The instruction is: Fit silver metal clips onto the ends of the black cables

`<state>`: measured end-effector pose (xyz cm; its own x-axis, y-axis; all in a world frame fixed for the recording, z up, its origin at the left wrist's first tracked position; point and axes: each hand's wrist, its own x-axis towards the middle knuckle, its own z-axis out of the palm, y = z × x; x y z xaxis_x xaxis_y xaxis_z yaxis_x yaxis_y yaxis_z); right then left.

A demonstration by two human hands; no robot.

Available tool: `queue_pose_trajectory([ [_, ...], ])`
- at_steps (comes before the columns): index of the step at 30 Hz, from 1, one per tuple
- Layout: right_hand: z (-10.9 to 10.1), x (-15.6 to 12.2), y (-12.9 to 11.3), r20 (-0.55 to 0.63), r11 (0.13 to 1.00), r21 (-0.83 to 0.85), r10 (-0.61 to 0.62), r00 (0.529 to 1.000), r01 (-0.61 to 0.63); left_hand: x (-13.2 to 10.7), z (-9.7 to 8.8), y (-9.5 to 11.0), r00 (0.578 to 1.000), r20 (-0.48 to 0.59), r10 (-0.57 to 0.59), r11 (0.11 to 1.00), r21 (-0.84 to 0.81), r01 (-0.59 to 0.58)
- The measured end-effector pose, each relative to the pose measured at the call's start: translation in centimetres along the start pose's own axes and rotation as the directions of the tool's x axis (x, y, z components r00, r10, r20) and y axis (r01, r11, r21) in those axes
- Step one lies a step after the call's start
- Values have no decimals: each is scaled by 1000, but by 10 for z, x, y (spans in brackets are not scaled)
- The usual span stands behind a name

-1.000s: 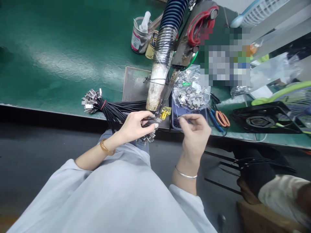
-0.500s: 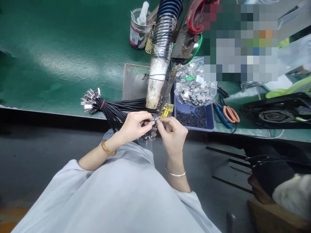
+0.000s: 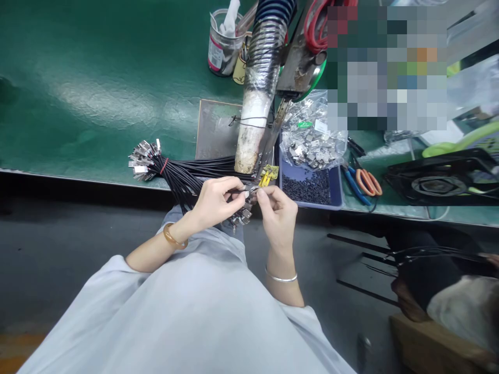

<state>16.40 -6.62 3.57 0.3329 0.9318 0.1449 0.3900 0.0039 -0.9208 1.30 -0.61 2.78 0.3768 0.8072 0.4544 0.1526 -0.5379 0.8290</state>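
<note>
Forearms: both run up from the lap in pale sleeves and converge just short of the bench edge.
Left wrist: bent slightly inward, with an amber bracelet (image 3: 173, 239) on it.
Right wrist: nearly straight, with a thin silver bangle (image 3: 280, 277) on it.
Left hand (image 3: 216, 201): palm turned down and to the right, fingers curled. Thumb and forefinger are closed on the end of one black cable (image 3: 237, 191).
Right hand (image 3: 277, 215): knuckles up, fingers folded. The fingertips are pinched on the metal connector (image 3: 253, 189) at the tip of that cable.
Hand spacing: the fingertips of both hands meet at the connector, which is held in the air just in front of the bench edge.
Loose ends (image 3: 241, 217): further metal plugs hang below the left hand.
Cable bundle (image 3: 187, 174): lies across the edge of the green bench mat (image 3: 97, 78) and passes under the left hand. Its far plugs (image 3: 142, 158) fan out to the left, tied with a red band.
Yellow clip (image 3: 268, 175): sits just beyond the fingertips, at the foot of the ribbed hose (image 3: 253, 104).
Blue tray (image 3: 338, 193): lies right of the clip and holds small black parts.
Plastic bag (image 3: 312, 143): filled with metal shells, it rests on the tray's far side.
Orange-handled cutters (image 3: 364, 182): lie just beside the tray, to its right.
Grey plate (image 3: 214, 130): lies flat to the left of the hose.
Jar (image 3: 222, 49): stands farthest back, beside the hose.
</note>
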Motion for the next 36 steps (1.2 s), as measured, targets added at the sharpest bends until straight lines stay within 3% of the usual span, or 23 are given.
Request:
queue_pose_trajectory([
  [16,1,-1,-1,5,996,-77,-40,999,40,-1,1,-1,999,-16,34,999,-11,-34],
  [24,8,-1,-7,-48,939,-258,-248,967,228,-1,-5,-6,992,70,100,995,2,-101],
  [28,2,2,-6,-112,994,-100,-64,992,52,-1,-11,-9,989,52,137,990,-51,-134],
  [31,-2,4,-4,3,995,82,49,999,-49,-2,-14,-9,988,53,146,988,-65,-143],
  [33,-4,3,-4,29,996,85,2,1000,-4,-2,-15,-8,992,72,101,992,-79,-95],
  [36,-6,-1,-4,-29,968,-129,-223,974,217,-2,-14,-5,994,112,20,994,-105,-9],
])
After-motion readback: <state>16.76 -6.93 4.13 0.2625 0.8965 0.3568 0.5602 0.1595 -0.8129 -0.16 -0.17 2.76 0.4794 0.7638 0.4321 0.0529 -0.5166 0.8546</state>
